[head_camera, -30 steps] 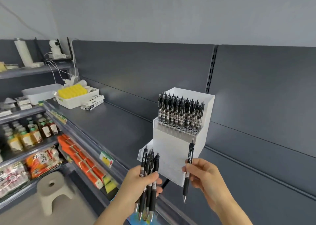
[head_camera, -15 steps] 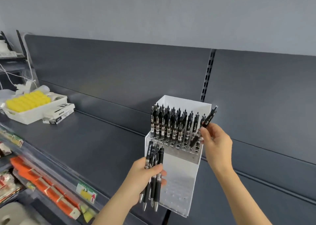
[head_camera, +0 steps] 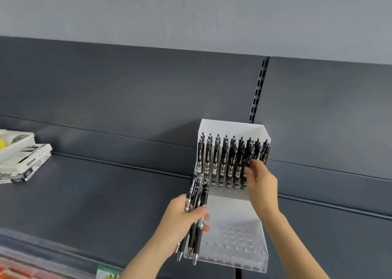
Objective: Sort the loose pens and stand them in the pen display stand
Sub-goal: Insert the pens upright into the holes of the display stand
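The right grip (head_camera: 261,180) pinches one pen (head_camera: 248,150) at the stand (head_camera: 231,210), middle right — slide it straight down its hole — while the left grip (head_camera: 182,219) hugs the spare pens (head_camera: 194,196).

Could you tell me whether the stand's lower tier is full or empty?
Empty: the lower tier shows only bare holes; the pens stand higher up.

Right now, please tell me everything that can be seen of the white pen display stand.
The pen display stand is white, seemingly thin plastic, with two stepped tiers and tall back and side walls. It stands upright on the dark grey shelf. The upper tier holds rows of upright black pens; the lower tier shows only empty holes. The right hand pinches one pen at the upper row's right end; the left hand, gripping a bunch of loose pens, overlaps its left edge in view.
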Action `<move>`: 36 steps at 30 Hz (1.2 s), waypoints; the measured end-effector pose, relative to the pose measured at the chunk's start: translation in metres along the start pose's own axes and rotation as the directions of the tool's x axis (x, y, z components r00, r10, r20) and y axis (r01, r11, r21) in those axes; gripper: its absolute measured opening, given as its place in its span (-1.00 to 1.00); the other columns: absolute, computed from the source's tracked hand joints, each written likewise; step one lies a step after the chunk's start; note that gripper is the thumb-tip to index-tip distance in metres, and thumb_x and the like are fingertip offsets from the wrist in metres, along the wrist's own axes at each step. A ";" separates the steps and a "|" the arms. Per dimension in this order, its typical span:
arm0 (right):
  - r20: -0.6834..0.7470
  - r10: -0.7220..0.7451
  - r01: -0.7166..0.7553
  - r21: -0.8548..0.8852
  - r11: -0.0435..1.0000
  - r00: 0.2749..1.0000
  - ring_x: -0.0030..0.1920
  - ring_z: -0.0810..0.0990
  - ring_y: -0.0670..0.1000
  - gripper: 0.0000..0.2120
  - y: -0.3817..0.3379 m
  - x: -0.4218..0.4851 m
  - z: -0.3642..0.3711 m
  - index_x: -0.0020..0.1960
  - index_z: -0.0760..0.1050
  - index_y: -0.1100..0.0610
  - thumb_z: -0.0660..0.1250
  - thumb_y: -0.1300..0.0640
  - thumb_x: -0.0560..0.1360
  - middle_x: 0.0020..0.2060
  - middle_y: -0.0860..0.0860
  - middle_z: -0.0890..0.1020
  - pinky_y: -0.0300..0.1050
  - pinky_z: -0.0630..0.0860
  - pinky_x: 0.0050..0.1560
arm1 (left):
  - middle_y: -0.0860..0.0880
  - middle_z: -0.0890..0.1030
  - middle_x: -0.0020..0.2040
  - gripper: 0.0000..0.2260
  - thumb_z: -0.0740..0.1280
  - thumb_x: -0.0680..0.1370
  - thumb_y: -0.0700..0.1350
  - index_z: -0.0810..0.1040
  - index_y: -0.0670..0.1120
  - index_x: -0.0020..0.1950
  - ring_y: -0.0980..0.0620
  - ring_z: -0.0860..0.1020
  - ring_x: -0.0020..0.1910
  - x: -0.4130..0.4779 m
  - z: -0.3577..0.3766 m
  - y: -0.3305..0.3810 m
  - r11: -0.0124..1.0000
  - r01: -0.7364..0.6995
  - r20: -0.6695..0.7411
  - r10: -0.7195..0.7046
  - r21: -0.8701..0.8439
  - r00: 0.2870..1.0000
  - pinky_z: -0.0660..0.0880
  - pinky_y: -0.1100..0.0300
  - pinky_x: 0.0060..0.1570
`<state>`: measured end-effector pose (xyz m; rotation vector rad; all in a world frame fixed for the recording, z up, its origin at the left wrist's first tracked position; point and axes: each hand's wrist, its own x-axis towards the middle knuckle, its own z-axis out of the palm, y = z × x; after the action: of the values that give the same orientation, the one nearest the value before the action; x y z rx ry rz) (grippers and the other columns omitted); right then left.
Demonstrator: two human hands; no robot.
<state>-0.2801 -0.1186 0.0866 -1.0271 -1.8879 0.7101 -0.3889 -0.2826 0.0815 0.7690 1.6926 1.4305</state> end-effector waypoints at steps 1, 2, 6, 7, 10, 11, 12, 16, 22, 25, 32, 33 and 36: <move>-0.020 0.028 -0.027 0.018 0.999 0.999 -0.28 0.46 0.03 -0.87 0.000 -0.001 0.001 0.09 0.44 0.20 0.19 0.26 0.57 -0.25 0.03 0.54 -0.11 0.37 -0.21 | -0.16 0.65 -0.20 -0.92 0.29 0.53 -0.29 0.49 -0.25 0.02 -0.05 0.64 -0.36 0.001 -0.001 0.000 1.000 0.003 -0.003 -0.003 -0.012 1.000 0.60 0.13 -0.29; -0.034 0.053 -0.052 0.033 0.998 0.998 -0.23 0.49 0.05 -0.84 0.000 -0.002 0.001 0.13 0.44 0.24 0.20 0.25 0.57 -0.20 0.05 0.56 -0.12 0.38 -0.18 | -0.17 0.65 -0.20 -0.92 0.29 0.53 -0.28 0.49 -0.25 0.02 -0.05 0.64 -0.36 0.001 -0.001 0.001 1.000 0.007 -0.001 -0.007 -0.025 1.000 0.60 0.12 -0.29; -0.078 0.111 -0.112 -0.008 0.994 0.991 -0.11 0.51 0.09 -0.81 0.002 -0.006 0.007 0.11 0.47 0.26 0.18 0.19 0.58 -0.21 0.01 0.52 -0.11 0.36 -0.16 | -0.17 0.66 -0.20 -0.94 0.30 0.53 -0.28 0.51 -0.21 -0.01 -0.05 0.64 -0.36 0.006 0.008 0.004 1.000 0.007 0.035 -0.007 -0.020 0.999 0.59 0.13 -0.28; -0.086 0.119 -0.122 -0.032 0.992 0.989 -0.07 0.50 0.10 -0.81 0.002 -0.007 0.009 0.09 0.48 0.25 0.18 0.17 0.58 -0.24 -0.02 0.50 -0.11 0.34 -0.16 | -0.17 0.66 -0.19 -0.95 0.31 0.53 -0.28 0.51 -0.21 -0.02 -0.05 0.65 -0.35 0.008 0.010 0.003 1.000 0.005 0.041 -0.004 -0.019 0.999 0.59 0.10 -0.25; -0.111 0.101 -0.110 -0.085 0.990 0.989 -0.05 0.40 0.05 -0.80 0.003 -0.008 0.014 0.06 0.48 0.25 0.15 0.16 0.59 -0.30 -0.09 0.42 -0.10 0.33 -0.14 | -0.19 0.67 -0.18 -0.93 0.32 0.52 -0.26 0.51 -0.20 -0.01 -0.08 0.65 -0.33 0.009 0.015 0.002 0.999 0.002 0.046 0.000 -0.042 0.999 0.59 0.02 -0.18; -0.118 0.094 -0.106 -0.096 0.990 0.989 -0.06 0.39 0.05 -0.80 0.003 -0.008 0.015 0.05 0.48 0.26 0.14 0.16 0.60 -0.30 -0.09 0.41 -0.08 0.35 -0.12 | -0.19 0.67 -0.18 -0.93 0.32 0.52 -0.26 0.51 -0.20 -0.01 -0.08 0.65 -0.33 0.010 0.015 0.002 0.998 0.007 0.045 -0.004 -0.059 0.999 0.58 0.00 -0.17; -0.123 0.088 -0.101 -0.101 0.990 0.988 -0.05 0.39 0.05 -0.79 0.003 -0.009 0.015 0.05 0.48 0.26 0.14 0.17 0.60 -0.29 -0.08 0.41 -0.06 0.37 -0.10 | -0.19 0.67 -0.18 -0.93 0.32 0.52 -0.26 0.52 -0.21 -0.01 -0.10 0.65 -0.32 0.010 0.015 0.002 0.997 0.012 0.043 -0.008 -0.079 0.999 0.58 -0.01 -0.16; -0.123 0.080 -0.093 -0.109 0.990 0.989 -0.03 0.37 0.03 -0.79 0.004 -0.010 0.016 0.06 0.46 0.26 0.12 0.17 0.60 -0.16 0.05 0.52 -0.06 0.38 -0.06 | -0.17 0.67 -0.21 -0.94 0.33 0.53 -0.25 0.52 -0.21 -0.03 -0.12 0.66 -0.29 0.011 0.012 0.004 0.991 0.014 0.040 -0.009 -0.135 0.999 0.59 0.06 -0.25; -0.146 0.121 -0.115 0.047 0.992 0.982 0.07 0.40 -0.04 -0.80 0.002 -0.025 0.006 0.15 0.46 0.17 0.21 0.14 0.57 -0.05 -0.02 0.53 -0.22 0.29 -0.03 | -0.16 0.68 -0.23 -0.94 0.34 0.52 -0.26 0.52 -0.22 -0.03 -0.10 0.65 -0.31 0.007 0.010 0.008 0.978 0.037 0.074 -0.022 -0.206 0.997 0.59 0.09 -0.27; -0.146 0.051 -0.038 0.092 0.995 0.988 -0.01 0.46 -0.06 -0.91 -0.014 -0.050 0.001 0.01 0.52 0.08 0.26 0.15 0.54 -0.16 -0.13 0.53 -0.26 0.34 -0.10 | -0.16 0.68 -0.22 -0.91 0.35 0.51 -0.26 0.53 -0.21 -0.01 -0.08 0.65 -0.32 0.008 0.010 0.009 0.969 0.056 0.095 -0.035 -0.240 0.995 0.58 0.10 -0.29; 0.374 0.179 -0.282 0.240 0.929 0.910 -0.39 0.33 -0.07 -0.73 -0.029 -0.055 -0.007 -0.30 0.45 0.23 0.32 0.09 0.51 -0.45 0.02 0.38 -0.35 0.30 -0.34 | -0.15 0.68 -0.23 -0.89 0.35 0.50 -0.27 0.57 -0.19 0.02 -0.09 0.65 -0.30 0.003 0.022 0.010 0.969 0.076 0.202 -0.028 -0.234 0.979 0.56 0.15 -0.32; 0.400 0.199 -0.321 0.267 0.909 0.894 -0.34 0.32 -0.04 -0.75 -0.027 -0.055 -0.011 -0.28 0.44 0.23 0.31 0.12 0.52 -0.41 0.05 0.37 -0.31 0.31 -0.28 | -0.16 0.68 -0.23 -0.89 0.35 0.50 -0.27 0.57 -0.19 0.02 -0.10 0.66 -0.28 0.003 0.023 0.009 0.966 0.088 0.214 -0.035 -0.244 0.976 0.56 0.15 -0.32; 0.463 0.220 -0.417 0.380 0.826 0.859 -0.23 0.40 -0.03 -0.78 -0.020 -0.056 -0.021 -0.24 0.53 0.20 0.24 0.17 0.55 -0.36 -0.01 0.51 -0.17 0.34 -0.12 | -0.19 0.68 -0.21 -0.90 0.35 0.49 -0.28 0.56 -0.21 0.00 -0.13 0.66 -0.26 0.001 0.026 0.007 0.943 0.149 0.238 -0.078 -0.297 0.968 0.58 0.13 -0.32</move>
<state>-0.2524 -0.1753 0.0898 -0.9374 -1.7390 1.6059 -0.3675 -0.2669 0.0861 0.6173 1.2788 1.4282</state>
